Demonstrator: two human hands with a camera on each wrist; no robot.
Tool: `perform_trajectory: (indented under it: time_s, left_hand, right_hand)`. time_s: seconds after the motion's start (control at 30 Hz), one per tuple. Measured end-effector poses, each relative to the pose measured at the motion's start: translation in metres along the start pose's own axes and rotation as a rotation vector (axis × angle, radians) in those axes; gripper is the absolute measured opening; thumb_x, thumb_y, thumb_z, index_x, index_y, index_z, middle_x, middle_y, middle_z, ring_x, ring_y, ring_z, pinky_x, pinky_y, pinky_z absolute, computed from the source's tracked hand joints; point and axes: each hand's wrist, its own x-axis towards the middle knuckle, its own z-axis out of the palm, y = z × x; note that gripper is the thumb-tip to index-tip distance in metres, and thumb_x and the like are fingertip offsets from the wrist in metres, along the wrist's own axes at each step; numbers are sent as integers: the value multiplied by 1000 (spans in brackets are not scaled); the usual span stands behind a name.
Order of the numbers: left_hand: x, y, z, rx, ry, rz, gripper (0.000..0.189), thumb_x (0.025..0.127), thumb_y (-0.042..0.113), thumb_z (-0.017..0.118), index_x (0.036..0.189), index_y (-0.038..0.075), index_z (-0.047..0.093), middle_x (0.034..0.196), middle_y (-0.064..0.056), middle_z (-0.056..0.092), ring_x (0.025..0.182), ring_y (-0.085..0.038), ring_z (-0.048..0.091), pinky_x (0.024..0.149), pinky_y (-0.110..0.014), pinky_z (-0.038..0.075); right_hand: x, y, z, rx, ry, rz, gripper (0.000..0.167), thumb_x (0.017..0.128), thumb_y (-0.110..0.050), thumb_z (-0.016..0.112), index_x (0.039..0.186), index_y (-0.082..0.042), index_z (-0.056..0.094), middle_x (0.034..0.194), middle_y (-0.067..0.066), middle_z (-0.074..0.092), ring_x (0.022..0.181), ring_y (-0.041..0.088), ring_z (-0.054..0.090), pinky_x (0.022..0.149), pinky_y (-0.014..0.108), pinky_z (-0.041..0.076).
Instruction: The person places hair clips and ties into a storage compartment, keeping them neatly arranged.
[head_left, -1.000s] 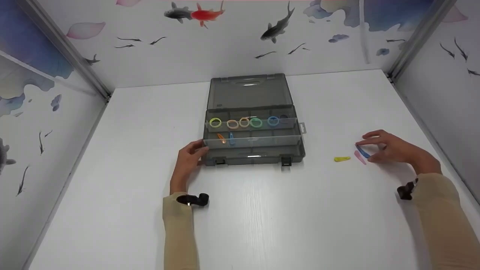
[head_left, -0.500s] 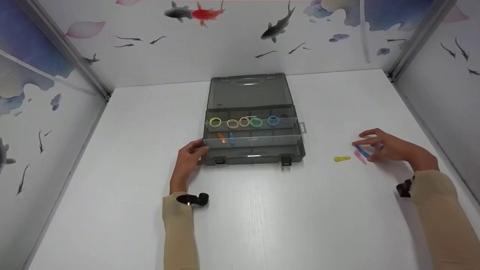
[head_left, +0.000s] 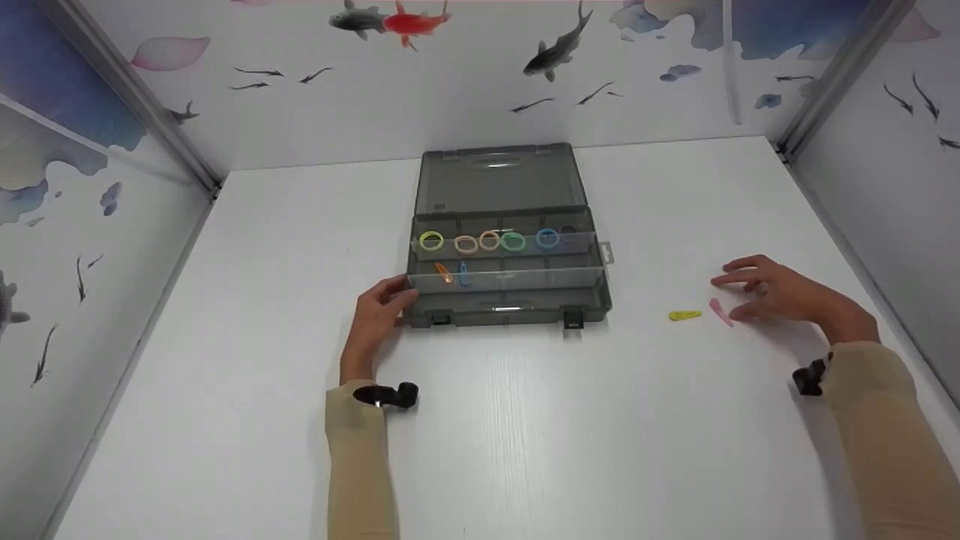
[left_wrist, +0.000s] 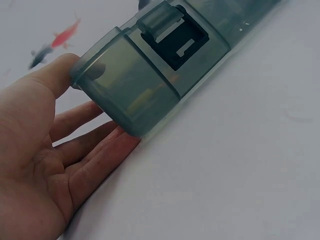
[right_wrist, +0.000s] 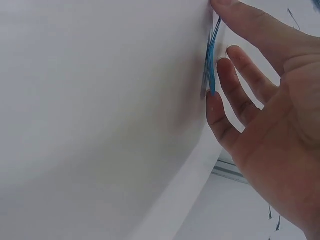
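My left hand (head_left: 377,311) grips the left front corner of a translucent grey organizer box (head_left: 517,319), its lid laid back. In the left wrist view the thumb sits on the box's rim and the fingers lie along its side. At the right, my right hand (head_left: 787,294) pinches a blue hair clip (right_wrist: 212,62) between thumb and a fingertip; the head view hides this clip. A pink hair clip (head_left: 721,312) lies by the right thumb, with a yellow hair clip (head_left: 684,316) just left of it.
Several coloured hair ties, among them a yellow one (head_left: 421,241), sit in the box's back row. An orange hair clip (head_left: 444,273) and another blue clip (head_left: 463,273) lie in the middle row. Printed panels (head_left: 465,112) wall the white table (head_left: 525,435).
The blue clip beside the pink one, visible earlier in the head view, has gone from sight there as the right fingers drew together on it. The left hand and box stay put.
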Motion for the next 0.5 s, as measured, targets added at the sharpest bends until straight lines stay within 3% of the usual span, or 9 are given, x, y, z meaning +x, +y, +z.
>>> perform_trajectory:
  time_s: [0.27,0.5]
  left_hand:
    - [-1,0,0,9,-4,-13,50,97,33,67,142,16,56,142,-7,58,125,-23,59,94,-38,54]
    - [1,0,-1,-5,-12,-23,51,97,33,67,143,16,55,144,-7,57,127,-24,57,97,-40,54]
  right_hand:
    - [-9,0,-6,66,20,177,77,95,-56,61,150,-6,42,153,27,33,128,44,42,99,59,42]
    - [-23,6,0,65,64,223,90,87,-57,71,146,3,38,147,31,33,130,50,37,102,64,40]
